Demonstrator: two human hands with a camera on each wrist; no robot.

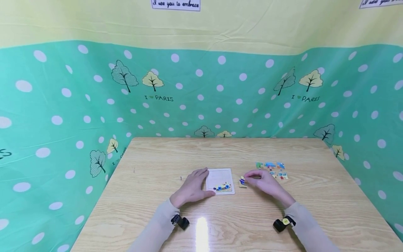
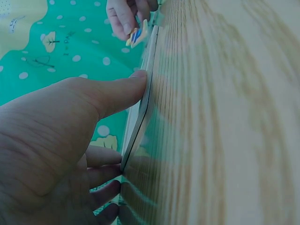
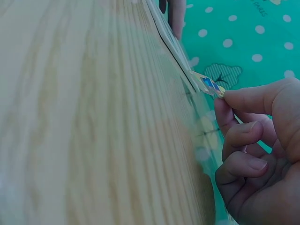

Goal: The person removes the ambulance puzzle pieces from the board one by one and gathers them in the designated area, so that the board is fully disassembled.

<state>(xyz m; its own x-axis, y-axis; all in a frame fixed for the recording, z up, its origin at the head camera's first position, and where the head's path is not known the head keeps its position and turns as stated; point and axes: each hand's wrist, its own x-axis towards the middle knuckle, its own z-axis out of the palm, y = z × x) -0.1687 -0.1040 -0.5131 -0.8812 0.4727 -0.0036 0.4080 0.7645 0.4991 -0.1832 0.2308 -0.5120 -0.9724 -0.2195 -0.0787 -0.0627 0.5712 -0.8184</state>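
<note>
A square white puzzle board (image 1: pixel 217 175) lies on the table, with yellow and blue puzzle pieces (image 1: pixel 223 187) set along its near edge. My left hand (image 1: pixel 193 186) holds the board by its left side, the thumb (image 2: pixel 123 91) along the near edge and the other fingers spread toward the far left corner. Just right of the board, my right hand (image 1: pixel 267 182) pinches a small yellow and blue puzzle piece (image 3: pixel 209 85) between thumb and index finger. Its other fingers are curled in toward the palm. The piece is tilted, close to the board's right edge.
More colourful puzzle pieces (image 1: pixel 269 165) lie in rows behind and right of my right hand. A tiny dark object (image 1: pixel 181 178) is on the wooden table (image 1: pixel 163 154) left of my left hand. A green dotted curtain (image 1: pixel 207 91) hangs around the back and sides.
</note>
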